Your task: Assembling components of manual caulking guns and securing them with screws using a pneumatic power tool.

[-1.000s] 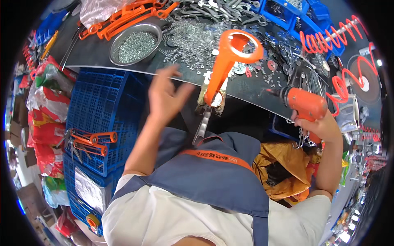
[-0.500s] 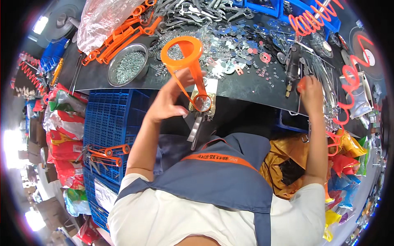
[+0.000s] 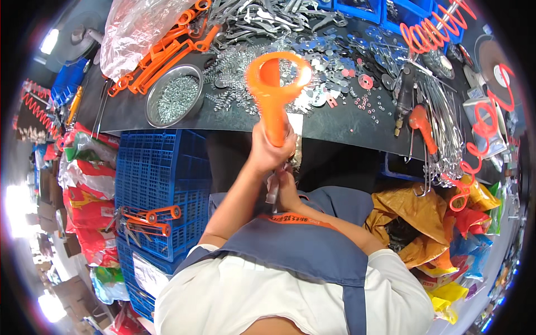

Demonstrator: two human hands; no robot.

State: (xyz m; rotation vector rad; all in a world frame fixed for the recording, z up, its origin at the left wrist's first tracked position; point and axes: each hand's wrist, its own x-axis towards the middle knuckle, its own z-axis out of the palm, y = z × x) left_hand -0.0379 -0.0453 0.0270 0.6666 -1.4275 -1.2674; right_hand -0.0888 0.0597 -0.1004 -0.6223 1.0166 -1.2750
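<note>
My left hand (image 3: 271,149) is closed around the lower part of an orange caulking gun frame (image 3: 273,109), whose wide ring points up and away from me. Just below it, my right hand (image 3: 287,191) closes on the gun's metal handle (image 3: 272,187), a grey strip partly hidden by the fingers. A pale block-like fixture (image 3: 297,134) at the bench edge stands partly behind my hands. Toward the right side of the bench lies an orange-red tool (image 3: 422,124) with a rounded head, apart from both hands.
A metal bowl (image 3: 198,106) of small parts stands left on the bench, beside more orange frames (image 3: 167,61). Springs (image 3: 234,95), discs and metal levers (image 3: 262,22) are heaped behind. A black air tool (image 3: 403,100), metal rods (image 3: 444,123) and coiled red hose (image 3: 477,120) occupy the right. Blue crates (image 3: 151,184) stand left.
My right hand has left the orange-red tool on the right and come to the caulking gun's lower end. My left hand now wraps the frame, which has tilted and shifted right.
</note>
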